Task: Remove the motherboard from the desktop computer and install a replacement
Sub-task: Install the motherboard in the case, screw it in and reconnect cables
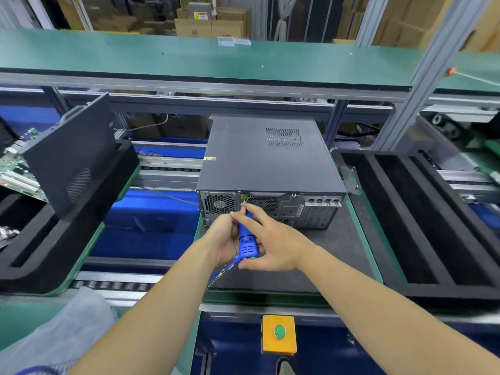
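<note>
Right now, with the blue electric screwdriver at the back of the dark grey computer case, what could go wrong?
1. The blue electric screwdriver meets the rear panel of the dark grey computer case at a slant, so its bit could slip off the screw.
2. The left hand holds it, but the right hand only rests straight fingers along it; a kick could twist it loose.
3. Its coiled cable could snag.

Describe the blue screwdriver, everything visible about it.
The screwdriver is an electric one with a blue, plastic-looking body, vent slots near its rear end and small red and green spots at the back. A blue cord with a coiled spring sleeve leaves the rear toward the person. It points away and up, its tip at the upper rear panel of the computer, between the two fan grilles. The left hand grips it from the left; the right hand touches it with extended fingers.
</note>
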